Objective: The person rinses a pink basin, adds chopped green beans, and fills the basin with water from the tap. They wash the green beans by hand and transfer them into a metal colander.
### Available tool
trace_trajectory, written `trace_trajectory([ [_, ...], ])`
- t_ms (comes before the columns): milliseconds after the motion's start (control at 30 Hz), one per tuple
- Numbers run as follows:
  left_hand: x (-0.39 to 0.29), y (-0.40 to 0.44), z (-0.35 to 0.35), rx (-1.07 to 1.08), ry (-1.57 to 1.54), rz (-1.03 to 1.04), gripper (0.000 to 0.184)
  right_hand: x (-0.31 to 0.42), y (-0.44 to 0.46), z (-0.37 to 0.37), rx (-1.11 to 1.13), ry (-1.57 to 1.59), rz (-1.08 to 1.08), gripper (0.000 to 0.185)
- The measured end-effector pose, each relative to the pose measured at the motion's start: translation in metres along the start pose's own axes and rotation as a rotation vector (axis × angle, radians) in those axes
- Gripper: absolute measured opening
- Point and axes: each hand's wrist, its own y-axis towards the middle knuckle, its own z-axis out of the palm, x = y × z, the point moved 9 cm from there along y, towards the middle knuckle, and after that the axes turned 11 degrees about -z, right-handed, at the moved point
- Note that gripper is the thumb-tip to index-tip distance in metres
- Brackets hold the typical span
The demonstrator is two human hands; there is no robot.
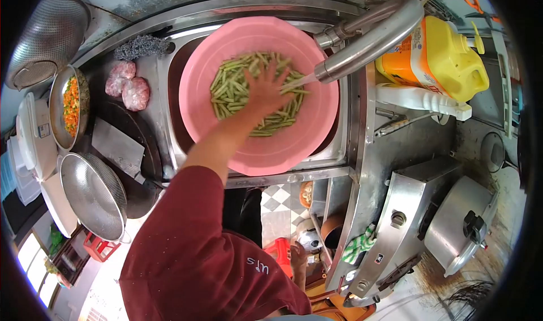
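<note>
My left hand (266, 89) reaches into a pink basin (201, 95) in the sink, its fingers spread over many cut green beans (229, 95). The hand is slightly blurred and grips nothing. A stream of water from the metal faucet (353, 52) falls beside the fingers. Down at my side, away from the sink, my right hand (298, 257) shows small below the counter edge, with its fingers loosely apart and nothing visible in them.
Left of the sink lie two bagged meat lumps (136, 94), a cleaver (117, 147), a pan of diced vegetables (71, 106) and a strainer (93, 196). On the right are a yellow jug (452, 61), a stove (396, 225) and a pressure cooker (458, 222).
</note>
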Motion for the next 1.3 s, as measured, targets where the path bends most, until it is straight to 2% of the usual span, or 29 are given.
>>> trace_trajectory([
  [100, -0.019, -0.038, 0.023, 0.105, -0.068, 0.017, 0.066, 0.006, -0.002, 0.005, 0.028, -0.007, 0.016, 0.035],
  [167, -0.031, -0.07, 0.035, 0.181, -0.038, 0.295, 0.072, 0.021, 0.006, 0.01, 0.054, 0.003, 0.033, 0.035],
  [200, -0.019, -0.073, 0.028, 0.177, -0.034, 0.292, 0.072, 0.035, 0.009, 0.01, 0.078, -0.046, -0.032, 0.035],
  [233, -0.007, -0.084, 0.036, 0.395, 0.007, 0.359, 0.07, 0.046, 0.012, 0.009, 0.099, -0.094, -0.096, 0.036],
  [267, 0.006, -0.099, 0.041, 0.614, 0.048, 0.423, 0.068, 0.04, 0.018, 0.004, 0.093, -0.057, -0.046, 0.037],
  [333, 0.037, -0.106, 0.014, 0.71, 0.078, 0.478, 0.062, 0.051, 0.023, -0.003, 0.061, -0.071, -0.08, 0.037],
  [433, 0.072, -0.087, 0.011, 0.651, -0.051, 0.371, 0.064, 0.057, 0.028, -0.008, 0.02, -0.087, -0.114, 0.037],
  [500, 0.119, -0.052, -0.049, -0.045, -0.224, -0.186, 0.068, 0.061, 0.025, -0.007, 0.015, -0.034, -0.078, 0.037],
  [533, 0.119, -0.038, -0.036, -0.046, -0.229, -0.181, 0.068, 0.055, 0.027, -0.006, 0.043, -0.034, -0.084, 0.037],
  [600, 0.14, 0.005, 0.007, -0.031, -0.959, -0.373, 0.07, 0.065, 0.019, -0.002, 0.025, -0.059, -0.076, 0.036],
  [633, 0.13, 0.018, 0.002, -0.025, -0.968, -0.367, 0.07, 0.067, 0.017, -0.001, 0.015, -0.081, -0.067, 0.035],
  [667, 0.12, 0.028, -0.001, 0.058, -0.979, -0.486, 0.069, 0.063, 0.019, -0.005, 0.032, -0.202, -0.192, 0.034],
  [700, 0.112, 0.035, 0.006, 0.146, -0.985, -0.607, 0.07, 0.058, 0.016, -0.008, 0.022, -0.207, -0.183, 0.034],
  [767, 0.088, 0.075, 0.071, 0.32, -1.006, -0.51, 0.072, 0.063, 0.011, -0.003, 0.069, -0.289, -0.32, 0.035],
  [800, 0.063, 0.09, 0.101, 0.387, -0.954, -0.302, 0.07, 0.057, 0.01, -0.004, 0.069, -0.268, -0.253, 0.037],
  [867, 0.018, 0.071, 0.102, 0.514, -0.824, -0.059, 0.063, 0.084, 0.001, 0.004, 0.095, -0.325, -0.258, 0.036],
  [900, 0.001, 0.046, 0.079, 0.567, -0.75, -0.017, 0.059, 0.106, 0.004, 0.011, 0.122, -0.367, -0.286, 0.036],
  [967, -0.005, 0.012, 0.06, 0.492, -0.548, 0.032, 0.051, 0.13, 0.009, 0.017, 0.137, -0.409, -0.268, 0.035],
  [1033, -0.006, -0.026, 0.022, 0.419, -0.471, 0.17, 0.046, 0.165, 0.022, 0.025, 0.138, -0.34, -0.412, 0.035],
  [1100, 0.005, -0.06, 0.007, 0.346, -0.295, 0.327, 0.049, 0.233, 0.028, 0.048, 0.16, -0.409, -0.53, 0.036],
  [1167, 0.024, -0.086, -0.004, 0.562, -0.053, 0.378, 0.052, 0.297, 0.038, 0.072, 0.208, -0.409, -0.595, 0.036],
  [1233, 0.056, -0.096, -0.031, 0.59, 0.185, 0.236, 0.055, 0.338, 0.062, 0.095, 0.304, -0.419, -0.676, 0.036],
  [1267, 0.066, -0.102, -0.029, 0.582, 0.181, 0.229, 0.055, 0.36, 0.074, 0.106, 0.307, -0.432, -0.805, 0.036],
  [1300, 0.087, -0.092, -0.047, 0.312, 0.067, 0.045, 0.058, 0.381, 0.085, 0.117, 0.312, -0.445, -0.934, 0.036],
])
